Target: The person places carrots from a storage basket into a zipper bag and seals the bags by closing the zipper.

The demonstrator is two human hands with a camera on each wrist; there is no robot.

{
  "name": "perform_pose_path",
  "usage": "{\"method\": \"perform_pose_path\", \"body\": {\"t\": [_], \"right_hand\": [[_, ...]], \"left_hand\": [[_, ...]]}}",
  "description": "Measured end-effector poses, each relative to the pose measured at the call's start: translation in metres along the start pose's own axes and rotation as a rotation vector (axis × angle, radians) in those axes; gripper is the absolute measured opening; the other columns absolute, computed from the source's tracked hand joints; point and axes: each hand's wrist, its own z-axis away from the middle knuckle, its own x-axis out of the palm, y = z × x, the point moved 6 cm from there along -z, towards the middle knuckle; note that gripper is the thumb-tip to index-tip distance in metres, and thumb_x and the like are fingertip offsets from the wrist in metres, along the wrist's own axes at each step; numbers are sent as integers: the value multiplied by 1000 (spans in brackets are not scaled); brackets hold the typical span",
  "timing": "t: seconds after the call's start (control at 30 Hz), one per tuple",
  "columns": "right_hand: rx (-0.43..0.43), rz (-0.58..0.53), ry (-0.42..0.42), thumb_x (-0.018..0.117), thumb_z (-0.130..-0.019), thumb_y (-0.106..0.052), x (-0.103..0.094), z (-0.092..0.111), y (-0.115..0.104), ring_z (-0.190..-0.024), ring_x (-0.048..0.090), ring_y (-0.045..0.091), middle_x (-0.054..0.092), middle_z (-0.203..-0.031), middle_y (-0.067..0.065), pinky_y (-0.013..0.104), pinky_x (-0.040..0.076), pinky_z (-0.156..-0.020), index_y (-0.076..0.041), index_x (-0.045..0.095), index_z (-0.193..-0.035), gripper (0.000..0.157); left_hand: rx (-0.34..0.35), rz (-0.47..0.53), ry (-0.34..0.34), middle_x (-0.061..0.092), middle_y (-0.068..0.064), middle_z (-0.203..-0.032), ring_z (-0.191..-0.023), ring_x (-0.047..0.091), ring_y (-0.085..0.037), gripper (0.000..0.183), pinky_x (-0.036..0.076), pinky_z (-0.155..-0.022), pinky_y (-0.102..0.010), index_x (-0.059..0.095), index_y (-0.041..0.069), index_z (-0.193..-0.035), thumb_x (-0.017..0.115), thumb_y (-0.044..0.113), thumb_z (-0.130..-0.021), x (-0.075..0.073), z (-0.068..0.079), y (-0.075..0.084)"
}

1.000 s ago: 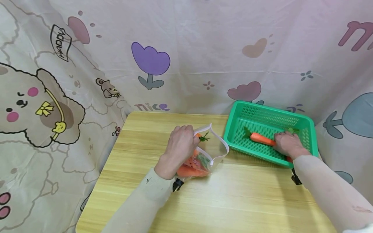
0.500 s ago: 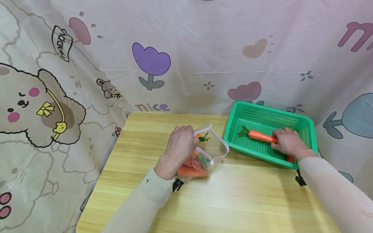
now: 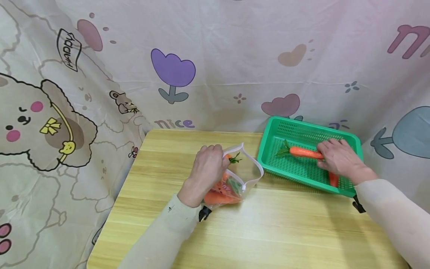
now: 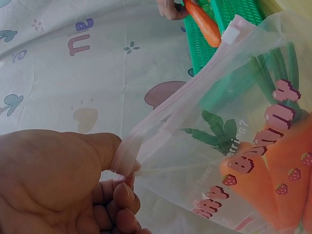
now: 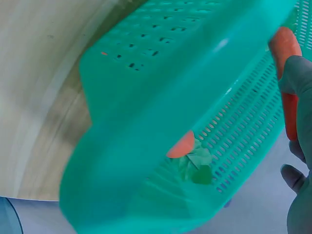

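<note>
Rightward shifted the right hand [image 3: 339, 158], palm down, pinching a leafy orange carrot [image 3: 305, 152] extending left over the green plastic basket [image 3: 299, 168] at right; mid-frame, the left hand [image 3: 208, 166] pinched a clear zip bag [image 3: 231, 186].

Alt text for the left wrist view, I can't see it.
The left hand pinches the top edge of a see-through printed bag holding carrots with green tops. Beyond it, the right hand holds another carrot at a green basket.
</note>
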Motion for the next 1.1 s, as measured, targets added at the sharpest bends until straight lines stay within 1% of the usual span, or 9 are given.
{"method": "perform_pose_path", "body": {"t": [0.13,0.23,0.37,0.57,0.73,0.83,0.93,1.0,1.1], "right_hand": [[-5,-1,27,86,-83,-30,-10,2,-1,-87,46,28,59,-91,3,42,32,-77,-9,60,-101,37],[-20,5,66,86,-81,-27,-21,3,-2,-87,47,28,60,-91,3,43,34,-77,-9,61,-101,36],[-37,8,119,88,-79,-26,-34,4,-4,-89,49,29,62,-92,4,43,34,-75,-8,63,-103,39],[-90,4,243,87,-74,-20,-58,5,-17,-82,45,26,58,-87,2,41,30,-73,-8,63,-99,37],[-180,-3,356,79,-74,-19,-86,5,-43,-79,43,25,57,-84,1,40,30,-73,-9,63,-98,30],[-264,-13,429,67,-79,-24,-103,7,-64,-77,43,26,58,-83,3,39,29,-71,-8,63,-97,24],[-339,-20,493,54,-86,-30,-116,8,-85,-77,45,27,59,-82,5,40,30,-70,-6,63,-96,27],[-372,-31,515,49,-89,-31,-123,8,-97,-79,47,28,59,-82,5,40,31,-71,-6,62,-95,29],[-410,-49,523,50,-90,-30,-129,7,-113,-82,49,28,59,-83,5,41,33,-73,-7,62,-95,27]], "left_hand": [[3,5,-3,57,-4,-74,-68,49,-23,13,42,-66,-33,64,2,-89,70,13,-94,0,0,1],[1,5,-5,57,-4,-74,-68,49,-23,13,42,-67,-33,64,2,-89,70,12,-94,0,-1,1],[1,1,-1,57,-4,-74,-68,49,-23,13,42,-66,-33,63,2,-88,69,12,-94,-1,-1,2],[5,-26,11,56,-4,-73,-67,48,-23,13,41,-64,-32,63,3,-87,69,13,-93,-2,-1,2],[7,-32,14,57,-4,-73,-67,48,-23,13,41,-64,-32,64,2,-88,70,13,-93,-3,-1,2],[11,-37,22,57,-5,-73,-67,48,-23,13,41,-64,-33,64,2,-88,70,12,-92,-3,0,3],[15,-45,32,57,-5,-73,-66,48,-24,13,41,-64,-33,64,2,-87,70,12,-92,-3,1,3],[17,-49,38,57,-5,-73,-66,48,-24,13,41,-63,-33,63,2,-86,70,12,-92,-3,1,3],[19,-51,44,57,-5,-72,-66,48,-24,12,41,-63,-34,63,2,-85,70,10,-91,-3,1,4]]}}
